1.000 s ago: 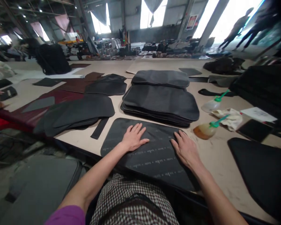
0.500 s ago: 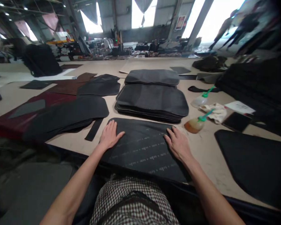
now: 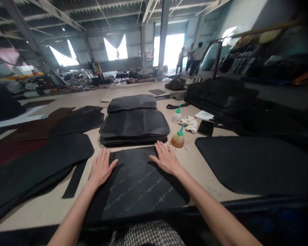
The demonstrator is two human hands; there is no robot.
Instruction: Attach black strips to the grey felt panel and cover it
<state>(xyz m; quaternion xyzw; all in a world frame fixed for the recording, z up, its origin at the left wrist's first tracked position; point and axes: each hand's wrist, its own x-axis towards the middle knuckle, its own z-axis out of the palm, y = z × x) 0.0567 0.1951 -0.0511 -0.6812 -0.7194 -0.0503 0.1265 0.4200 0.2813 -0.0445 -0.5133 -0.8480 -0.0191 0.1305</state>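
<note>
A dark, flat leather-like panel point(image 3: 136, 184) with rows of pale printed marks lies in front of me, reaching the table's near edge. My left hand point(image 3: 100, 167) rests flat on its far left corner, thumb spread from the fingers. On the far right corner lies my right hand point(image 3: 166, 158), likewise flat with fingers apart. Just beyond the panel is a stack of black panels point(image 3: 135, 126) with rounded corners. A squeeze bottle of amber liquid point(image 3: 178, 139) with a green nozzle stands right of my right hand.
More black panels point(image 3: 41, 160) and a narrow black strip point(image 3: 75, 179) lie to the left. At right are a clear bottle point(image 3: 177, 115), a crumpled cloth point(image 3: 190, 123), a phone-like dark slab point(image 3: 206, 127) and a large black panel point(image 3: 251, 164). Several people stand far off by the doorway.
The view has turned right and tilted up, so the things on the table appear further left. Both hands stay flat on the panel's far corners.
</note>
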